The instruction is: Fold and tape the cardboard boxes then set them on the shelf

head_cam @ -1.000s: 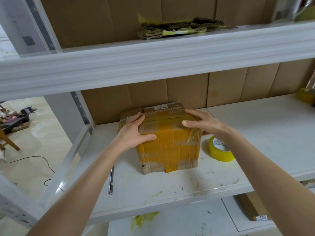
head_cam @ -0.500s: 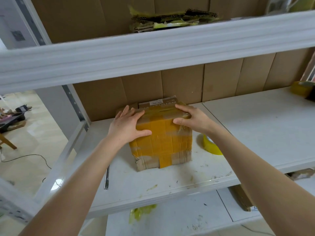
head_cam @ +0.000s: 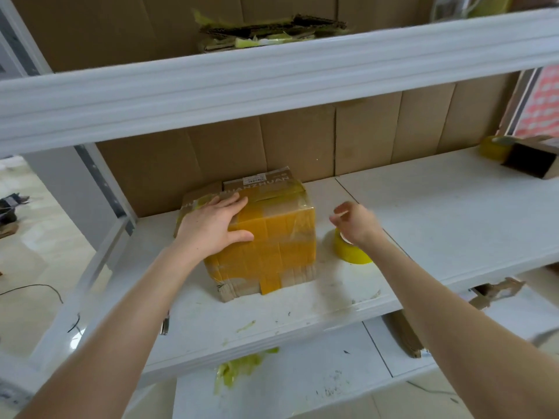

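Note:
A cardboard box [head_cam: 272, 246], heavily wrapped in yellow tape, sits on the white middle shelf [head_cam: 438, 207] near the cardboard back wall. My left hand [head_cam: 211, 225] lies flat on the box's top left corner, fingers spread and thumb on the front face. My right hand [head_cam: 355, 222] hovers just right of the box, blurred, fingers loosely curled and holding nothing. Right under that hand stands a yellow tape roll [head_cam: 352, 251] on the shelf.
The upper shelf beam [head_cam: 272, 83] runs overhead, with flattened cardboard scraps [head_cam: 266, 31] on it. A second tape roll [head_cam: 494, 148] and a dark open box [head_cam: 529, 160] sit at the far right. A metal tool [head_cam: 165, 323] lies at the shelf's front edge. Tape scraps [head_cam: 239, 368] hang below.
My right hand has let go of the box's top right edge and moved right, over the tape roll. My left hand stays on the box.

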A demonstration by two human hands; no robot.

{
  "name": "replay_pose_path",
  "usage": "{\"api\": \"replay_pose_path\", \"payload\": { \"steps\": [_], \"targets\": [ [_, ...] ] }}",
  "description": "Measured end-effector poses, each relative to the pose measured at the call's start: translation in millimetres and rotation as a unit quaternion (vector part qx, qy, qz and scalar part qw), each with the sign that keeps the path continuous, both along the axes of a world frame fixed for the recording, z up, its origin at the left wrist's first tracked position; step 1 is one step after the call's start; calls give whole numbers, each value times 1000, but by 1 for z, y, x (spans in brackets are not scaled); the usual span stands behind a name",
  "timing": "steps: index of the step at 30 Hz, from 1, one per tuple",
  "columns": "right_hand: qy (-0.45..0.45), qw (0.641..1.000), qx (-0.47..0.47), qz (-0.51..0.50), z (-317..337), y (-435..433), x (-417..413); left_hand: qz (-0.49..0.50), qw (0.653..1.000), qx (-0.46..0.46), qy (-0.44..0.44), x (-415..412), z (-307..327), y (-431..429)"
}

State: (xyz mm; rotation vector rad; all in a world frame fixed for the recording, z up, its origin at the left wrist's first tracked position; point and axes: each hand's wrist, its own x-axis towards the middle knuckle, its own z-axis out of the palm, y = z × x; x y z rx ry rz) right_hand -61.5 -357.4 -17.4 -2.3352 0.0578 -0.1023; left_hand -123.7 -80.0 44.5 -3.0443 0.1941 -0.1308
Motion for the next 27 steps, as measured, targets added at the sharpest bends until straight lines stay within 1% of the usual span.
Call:
{"api": "replay_pose_path", "payload": {
  "steps": [1, 2, 3, 4, 5, 6, 7, 8, 9, 11, 13, 15, 16, 18, 21, 22, 23, 24, 25, 26, 27],
  "targets": [
    [31, 993, -113, -14, -10, -5, -1, 0, 1000, 1, 0, 0, 1, -1],
    [72, 977, -200, -13, -20, -9, -3, 1, 1000, 2, -1, 0, 2, -1],
    [106, 959, -265, -7, -29, -11, -5, 3, 1000, 2, -4, 0, 3, -1],
    [116, 943, -311, -2, -37, -13, -8, 5, 1000, 0, -7, 0, 3, 0],
    [106, 934, -341, 2, -44, -15, -10, 8, 1000, -2, -10, -1, 3, 0],
    [84, 933, -349, 1, -47, -17, -10, 12, 1000, -5, -13, -2, 2, 1],
    [59, 941, -332, -3, -44, -18, -10, 18, 1000, -11, -15, -3, 2, 1],
    [36, 955, -294, -9, -36, -18, -9, 26, 999, -17, -17, -5, 1, 2],
    [6, 971, -240, -17, -23, -18, -7, 30, 999, -23, -18, -5, 1, 1],
    [-63, 993, -91, -39, 13, -14, -5, 28, 999, -30, -16, -5, 0, 1],
    [-155, 986, 39, -49, 57, -6, -7, 25, 999, -38, -20, -4, 0, 1],
    [-212, 972, 97, -13, 100, 9, -10, 22, 998, -43, -27, -3, 0, 3],
    [-219, 970, 101, 21, 119, 20, -9, 19, 998, -44, -32, -3, 0, 4],
    [-205, 971, 67, 104, 146, 49, -5, 14, 998, -44, -44, -3, -1, 5],
    [-160, 960, 11, 229, 159, 92, -3, 16, 998, -44, -42, -3, -1, 6],
    [-147, 956, 2, 253, 159, 102, -1, 24, 997, -66, -29, -2, 2, 8],
    [-139, 954, -4, 265, 158, 109, 1, 32, 993, -110, -18, -2, 7, 9],
    [-136, 953, -11, 271, 157, 114, 5, 39, 984, -174, -19, -1, 13, 11],
    [-136, 951, -20, 276, 156, 118, 8, 46, 967, -246, -37, 0, 19, 13],
    [-140, 950, -29, 278, 156, 121, 11, 55, 941, -326, -64, 1, 25, 14],
    [-144, 948, -37, 280, 156, 123, 13, 75, 902, -416, -87, 2, 31, 13]
  ]
}}
